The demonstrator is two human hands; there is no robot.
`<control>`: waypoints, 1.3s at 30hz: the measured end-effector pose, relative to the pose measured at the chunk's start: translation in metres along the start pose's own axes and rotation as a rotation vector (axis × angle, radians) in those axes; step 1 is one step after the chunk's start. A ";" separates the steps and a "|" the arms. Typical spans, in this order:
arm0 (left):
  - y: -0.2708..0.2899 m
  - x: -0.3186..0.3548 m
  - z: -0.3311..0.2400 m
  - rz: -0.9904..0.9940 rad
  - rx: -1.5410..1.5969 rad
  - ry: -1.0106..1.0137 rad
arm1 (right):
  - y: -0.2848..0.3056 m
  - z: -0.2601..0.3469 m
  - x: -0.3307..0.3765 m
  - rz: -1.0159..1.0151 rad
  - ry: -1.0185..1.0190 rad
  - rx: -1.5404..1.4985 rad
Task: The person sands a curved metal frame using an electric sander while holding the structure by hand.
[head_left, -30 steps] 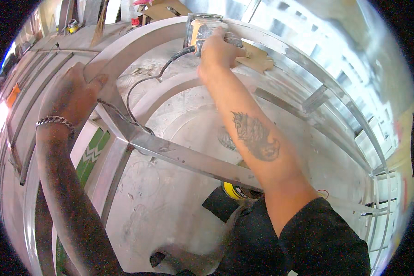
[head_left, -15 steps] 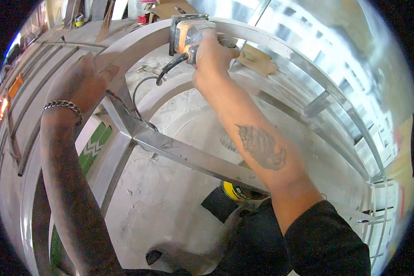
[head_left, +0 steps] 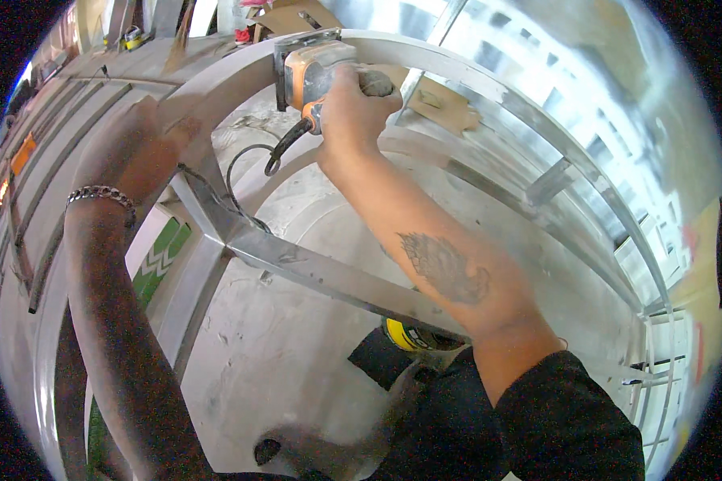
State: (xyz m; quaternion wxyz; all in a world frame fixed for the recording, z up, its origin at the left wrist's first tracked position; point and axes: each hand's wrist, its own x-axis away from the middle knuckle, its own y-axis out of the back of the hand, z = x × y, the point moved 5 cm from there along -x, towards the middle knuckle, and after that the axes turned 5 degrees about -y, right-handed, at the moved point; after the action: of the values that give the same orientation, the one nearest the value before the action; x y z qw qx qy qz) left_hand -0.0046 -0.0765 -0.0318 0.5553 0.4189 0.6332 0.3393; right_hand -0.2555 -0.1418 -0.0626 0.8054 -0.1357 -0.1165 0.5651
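My right hand is wrapped round an orange and grey power sander. The sander's dark flat pad meets the curved metal frame at its far side, near the top of the view. From the sander's lower end a black cable loops down toward a frame joint. My left hand, with a chain bracelet at the wrist, is closed over the frame's left part, its thumb on the near side. The undersides of its fingers are hidden.
A flat metal crossbar spans the frame in front of me. Below it sit a yellow and black round container and a dark square sheet. Cardboard lies beyond the rim. Long metal bars are at the left.
My right hand has moved the sander a short way left along the curved rim. My left hand keeps its hold on the frame, and the view has shifted slightly.
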 end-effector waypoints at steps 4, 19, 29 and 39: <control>0.007 0.006 -0.007 0.023 0.039 0.101 | 0.008 -0.001 -0.025 -0.181 0.027 0.058; 0.010 0.009 -0.009 0.069 -0.018 0.061 | 0.051 0.013 -0.106 -0.459 0.084 0.077; 0.020 0.015 -0.019 0.058 0.126 0.134 | 0.069 0.014 -0.132 -0.615 0.066 0.038; 0.018 0.016 -0.015 -0.058 0.030 0.118 | 0.038 0.010 -0.093 -0.389 0.071 0.119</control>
State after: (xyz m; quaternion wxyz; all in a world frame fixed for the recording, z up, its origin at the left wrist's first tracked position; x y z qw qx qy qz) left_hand -0.0168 -0.0543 -0.0198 0.5203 0.3879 0.6818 0.3375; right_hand -0.3237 -0.2160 -0.0702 0.9096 -0.0828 -0.0784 0.3996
